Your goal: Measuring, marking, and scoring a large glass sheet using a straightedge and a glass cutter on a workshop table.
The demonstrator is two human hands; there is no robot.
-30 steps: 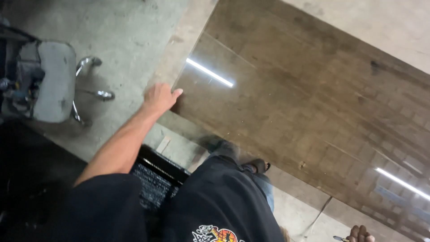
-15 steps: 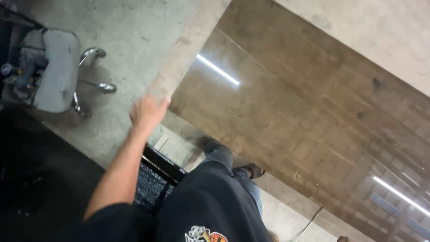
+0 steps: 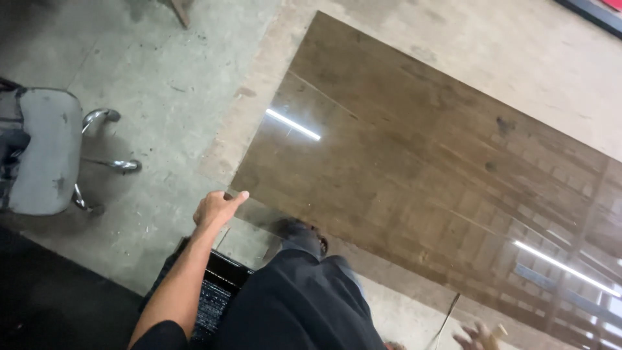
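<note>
Only the left hand (image 3: 219, 209) touches the glossy brown panel (image 3: 427, 168), fingers loosely curled at its near corner; it could slip there. Far along the same edge, the right hand (image 3: 478, 334) is blurred, so I cannot tell its grip.

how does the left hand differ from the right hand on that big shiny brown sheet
The left hand is in full view with its bare forearm, while the right hand shows only partly at the picture's bottom edge. The left hand grips the near left corner of the glossy brown sheet; the right hand sits by the sheet's near long edge, contact unclear. The right hand seems to hold something small and pale; the left holds only the sheet. Both are bare.
</note>
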